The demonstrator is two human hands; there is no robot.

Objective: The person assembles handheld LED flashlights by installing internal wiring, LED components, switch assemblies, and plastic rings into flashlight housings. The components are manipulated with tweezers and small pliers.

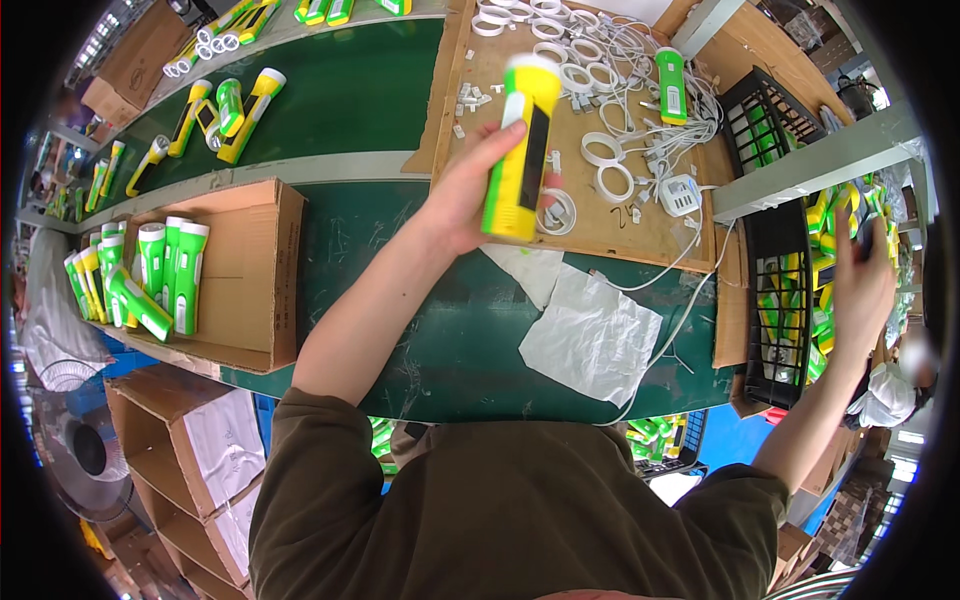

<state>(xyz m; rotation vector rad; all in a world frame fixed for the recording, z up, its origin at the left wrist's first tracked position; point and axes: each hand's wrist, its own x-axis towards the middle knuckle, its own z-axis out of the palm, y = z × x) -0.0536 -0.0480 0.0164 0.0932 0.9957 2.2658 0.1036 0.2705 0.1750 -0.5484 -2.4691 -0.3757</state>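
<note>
My left hand [462, 200] is closed around a yellow and green flashlight [537, 150] with a black panel and a white head. It holds the flashlight upright above the front of a wooden board [560, 215]. At the far right my right hand [866, 290] reaches over a black plastic crate [793, 345] full of similar flashlights [828, 225]. Its thumb and fingers are apart, with something dark between them; I cannot tell whether they touch it. Another green flashlight [671, 88] stands on the board among white cables.
White rings [602, 150], tangled cables and a white multi-port charger [680, 195] lie on the board. A cardboard box [250, 270] at left holds several flashlights. More lie on a green belt [350, 100]. White paper [592, 330] lies on the table. A metal post [820, 165] crosses near my right hand.
</note>
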